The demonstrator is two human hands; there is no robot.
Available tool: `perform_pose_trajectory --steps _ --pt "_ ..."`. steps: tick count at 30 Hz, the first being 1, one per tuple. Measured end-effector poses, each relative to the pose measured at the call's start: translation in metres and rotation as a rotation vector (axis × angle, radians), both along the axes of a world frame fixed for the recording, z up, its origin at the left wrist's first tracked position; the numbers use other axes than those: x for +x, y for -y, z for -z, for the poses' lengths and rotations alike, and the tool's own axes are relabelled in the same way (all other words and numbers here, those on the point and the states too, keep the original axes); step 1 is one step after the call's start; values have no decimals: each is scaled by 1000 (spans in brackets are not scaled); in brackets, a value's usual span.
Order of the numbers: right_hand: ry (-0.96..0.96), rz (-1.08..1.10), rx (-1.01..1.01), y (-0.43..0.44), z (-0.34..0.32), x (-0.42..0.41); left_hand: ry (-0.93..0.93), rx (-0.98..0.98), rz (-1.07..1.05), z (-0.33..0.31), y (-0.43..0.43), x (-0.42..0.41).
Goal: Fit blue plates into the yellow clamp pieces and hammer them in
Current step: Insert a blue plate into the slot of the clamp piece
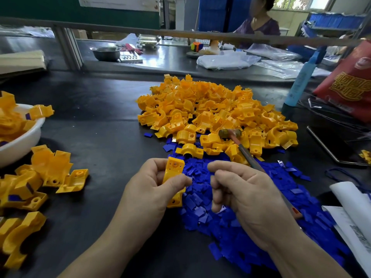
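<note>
Hands raised close together, not touching, over the near edge of a heap of small blue plastic plates (251, 233). Left hand (152, 187) gripping one yellow plastic clamp piece (174, 169) upright between thumb and curled fingers, holed flat end on top, lower end showing below the palm. Right hand (245, 195) just beside it, fingers curled, thumb and forefinger tips drawn near each other; cannot tell whether a plate is pinched there. Behind the blue heap and touching it, a big pile of loose yellow clamp pieces (216, 105) on the black worktop (96, 141). Lying across both heaps, a hammer (248, 156) with a dull round head and red-brown handle, head on the yellow pile, handle running behind the right hand, not gripped. At left, a white plastic bowl (24, 145) holding yellow pieces, some with blue showing, and more such pieces (52, 173) on the worktop beside it. Farther right, a pale blue bottle (301, 79) and a red printed bag (349, 83). Across the worktop, a person in a purple top (259, 27).
</note>
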State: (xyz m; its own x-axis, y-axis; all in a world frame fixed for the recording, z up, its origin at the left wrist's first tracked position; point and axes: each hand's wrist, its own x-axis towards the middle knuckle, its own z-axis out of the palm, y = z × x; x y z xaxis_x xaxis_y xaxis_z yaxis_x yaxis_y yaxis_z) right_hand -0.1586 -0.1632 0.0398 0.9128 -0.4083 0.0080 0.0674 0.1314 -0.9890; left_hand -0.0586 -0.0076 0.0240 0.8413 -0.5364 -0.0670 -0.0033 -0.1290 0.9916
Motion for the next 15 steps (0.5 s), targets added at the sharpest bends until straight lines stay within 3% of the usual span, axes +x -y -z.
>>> perform_pose_trajectory --steps 10,15 --pt "47 46 -485 -13 2 -3 -14 -85 159 3 -1 -5" --pt "38 37 -457 -14 -1 -3 -28 -104 189 5 0 -7"
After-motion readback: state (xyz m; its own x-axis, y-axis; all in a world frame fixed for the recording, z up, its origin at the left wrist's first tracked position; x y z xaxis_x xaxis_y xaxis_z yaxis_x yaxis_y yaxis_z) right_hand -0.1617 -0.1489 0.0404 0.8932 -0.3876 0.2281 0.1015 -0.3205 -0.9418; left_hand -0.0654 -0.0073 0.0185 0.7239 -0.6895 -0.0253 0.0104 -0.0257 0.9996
